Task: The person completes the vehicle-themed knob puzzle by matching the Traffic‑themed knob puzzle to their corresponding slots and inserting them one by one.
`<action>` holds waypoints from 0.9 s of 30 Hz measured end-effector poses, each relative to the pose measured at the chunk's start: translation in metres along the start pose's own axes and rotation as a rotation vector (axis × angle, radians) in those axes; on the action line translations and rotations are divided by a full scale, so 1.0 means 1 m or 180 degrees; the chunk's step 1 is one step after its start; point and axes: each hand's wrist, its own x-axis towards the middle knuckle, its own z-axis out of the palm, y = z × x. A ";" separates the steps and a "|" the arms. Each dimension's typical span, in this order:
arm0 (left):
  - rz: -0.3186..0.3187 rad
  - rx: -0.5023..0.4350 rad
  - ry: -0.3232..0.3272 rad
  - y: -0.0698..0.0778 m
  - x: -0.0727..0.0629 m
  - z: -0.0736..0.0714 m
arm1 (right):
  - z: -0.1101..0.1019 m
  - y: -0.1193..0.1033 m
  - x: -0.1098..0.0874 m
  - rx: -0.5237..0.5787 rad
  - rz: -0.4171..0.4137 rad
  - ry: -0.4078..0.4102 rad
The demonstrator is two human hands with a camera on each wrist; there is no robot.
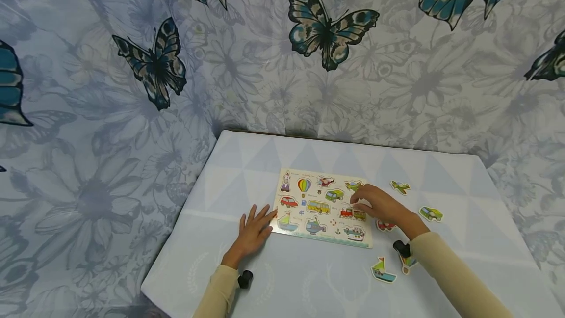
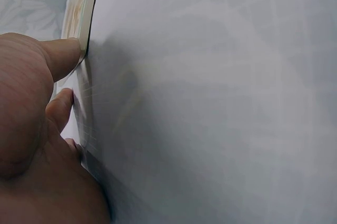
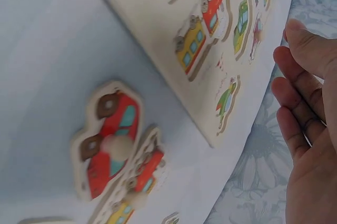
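Note:
A wooden vehicle puzzle board lies flat on the table, with pictures of a rocket, balloon, bus, train and other vehicles. My left hand rests on the table at the board's left edge, fingers spread. In the left wrist view its thumb touches the side of the board. My right hand hovers above the board's right side, near the airplane and train pictures. Its fingers are loosely bent with nothing visible between them. Close to that hand lie a red car piece with a round knob and a train piece.
Right of the board lie a green airplane piece, a green jeep piece and a sailboat piece. Another piece is partly hidden by the right wrist camera. Butterfly-print cloth hangs behind the table.

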 end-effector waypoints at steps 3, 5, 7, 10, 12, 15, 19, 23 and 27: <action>-0.0032 0.0007 -0.0069 0.000 -0.001 0.001 | 0.005 0.002 -0.016 0.0007 0.0062 -0.0034; -0.0028 -0.0010 -0.0054 0.000 -0.002 0.001 | 0.007 0.003 -0.026 0.0018 0.0070 -0.0025; -0.0013 -0.0007 -0.0025 -0.001 -0.001 0.001 | 0.008 0.004 -0.034 0.0045 0.0076 0.0004; 0.0023 0.0010 0.0007 -0.002 0.000 0.001 | 0.007 0.006 -0.047 0.0074 0.0098 0.0042; 0.0018 0.0045 -0.0008 -0.003 0.001 0.002 | 0.007 0.008 -0.055 0.0058 0.0090 0.0060; 0.0001 0.0047 -0.0030 -0.004 0.003 0.002 | 0.007 0.010 -0.066 -0.0004 0.0034 0.0057; -0.0015 0.0025 -0.0040 -0.004 0.003 0.002 | 0.009 0.014 -0.077 -0.0075 -0.0074 0.0061; -0.0020 -0.0016 -0.0038 -0.003 0.004 0.001 | 0.010 0.018 -0.086 -0.0088 -0.0096 0.0065; -0.0010 -0.0011 -0.0035 -0.002 0.004 0.001 | 0.012 0.019 -0.098 -0.0118 0.0044 -0.0006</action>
